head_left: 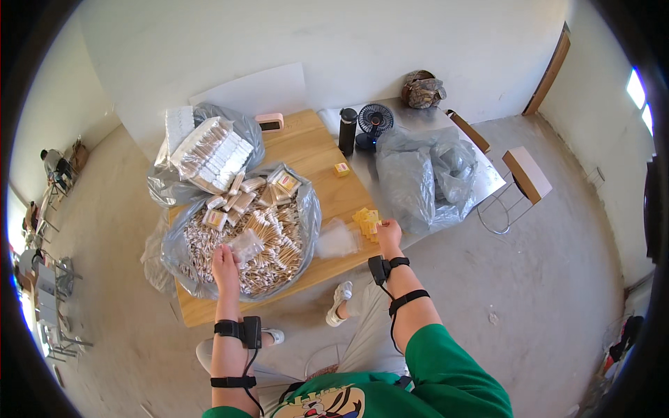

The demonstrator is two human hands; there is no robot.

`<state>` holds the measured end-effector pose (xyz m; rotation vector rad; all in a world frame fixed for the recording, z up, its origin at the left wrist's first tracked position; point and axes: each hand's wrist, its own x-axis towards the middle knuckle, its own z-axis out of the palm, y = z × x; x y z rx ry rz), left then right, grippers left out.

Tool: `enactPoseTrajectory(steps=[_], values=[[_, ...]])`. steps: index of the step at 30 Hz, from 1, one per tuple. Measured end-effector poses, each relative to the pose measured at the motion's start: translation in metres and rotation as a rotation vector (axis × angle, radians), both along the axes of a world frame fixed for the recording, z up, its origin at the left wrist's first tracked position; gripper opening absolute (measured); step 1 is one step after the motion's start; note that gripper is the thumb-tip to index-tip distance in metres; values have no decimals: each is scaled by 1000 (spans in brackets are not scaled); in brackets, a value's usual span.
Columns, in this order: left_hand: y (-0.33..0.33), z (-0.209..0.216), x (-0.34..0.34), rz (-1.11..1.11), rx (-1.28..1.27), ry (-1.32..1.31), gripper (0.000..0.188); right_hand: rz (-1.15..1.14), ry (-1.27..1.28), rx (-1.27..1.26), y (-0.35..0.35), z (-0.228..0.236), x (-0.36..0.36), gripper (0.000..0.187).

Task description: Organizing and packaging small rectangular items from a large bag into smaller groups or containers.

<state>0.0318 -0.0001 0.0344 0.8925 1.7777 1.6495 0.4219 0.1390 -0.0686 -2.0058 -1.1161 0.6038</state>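
- Cotton swabs (282, 233): white-tipped, wooden-stemmed, heaped loose at mixed angles in an open grey bag (311, 214).
- Clear plastic pouch (247, 246): creased, see-through, held in the left hand (224, 265) above the swabs.
- Yellow cards (366, 221): overlapping in a loose pile on the wooden table (333, 196), the right hand (389, 235) at their edge.
- Flat clear pouches (336, 240): overlapping, left of the cards.

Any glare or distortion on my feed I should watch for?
Head view: dark fisheye rim, walls bowing near it; head view: right-hand window blown out, metal table glaring at its right edge; head view: clear plastic bag in the left hand shows pale highlights.
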Motion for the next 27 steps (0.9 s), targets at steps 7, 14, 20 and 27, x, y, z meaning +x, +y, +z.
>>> enactPoseTrajectory(steps=[7,14,20,27], values=[[9,3,67,-210,-66,19,32,-48,-364,79,-15,0,-11,26],[28,-10,126,-377,-122,-38,32,535,789,173,-60,43,-106,33],[37,-18,127,-393,-147,91,22,325,733,179,-58,23,-79,32],[32,-9,48,38,-96,914,21,292,13,179,-33,9,-56,35]])
